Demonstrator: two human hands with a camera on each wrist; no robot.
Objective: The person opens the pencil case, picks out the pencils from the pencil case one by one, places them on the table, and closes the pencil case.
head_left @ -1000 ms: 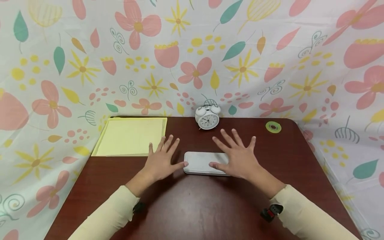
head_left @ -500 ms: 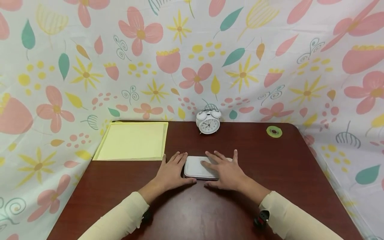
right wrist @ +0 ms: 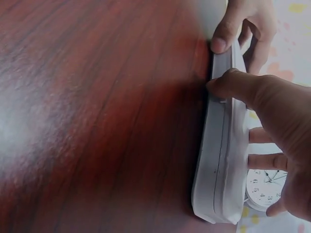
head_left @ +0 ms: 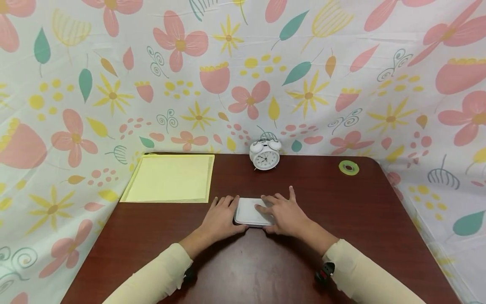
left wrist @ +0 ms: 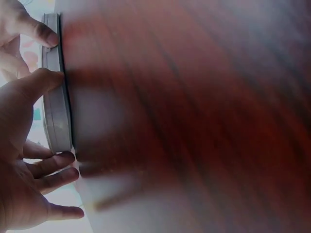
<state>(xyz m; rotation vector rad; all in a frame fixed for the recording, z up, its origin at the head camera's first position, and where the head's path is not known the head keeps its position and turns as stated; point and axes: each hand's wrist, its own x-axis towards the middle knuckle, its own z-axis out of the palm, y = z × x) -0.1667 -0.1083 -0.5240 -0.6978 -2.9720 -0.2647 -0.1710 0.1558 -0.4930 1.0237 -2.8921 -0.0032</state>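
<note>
A flat white case [head_left: 250, 212] with rounded corners lies on the brown table [head_left: 243, 261]; a lid seam runs along its side in the right wrist view. My left hand [head_left: 220, 220] grips its left end, with the thumb on the front side and the fingers round the end. From the right, my right hand [head_left: 287, 218] holds the case, thumb against the front side and fingers over the top, little finger raised. The right hand hides the case's right part in the head view. Both thumbs press the front side [right wrist: 214, 141] in the right wrist view.
A white twin-bell alarm clock [head_left: 265, 155] stands at the back, beyond the case. Yellow sheets [head_left: 171, 179] lie at the back left, and a green tape roll [head_left: 348, 167] at the back right. A floral cloth [head_left: 243, 63] hangs behind the table.
Both hands have come down from hovering with spread fingers onto the case. Their thumbs are now at its front side, and the right hand has shifted slightly left.
</note>
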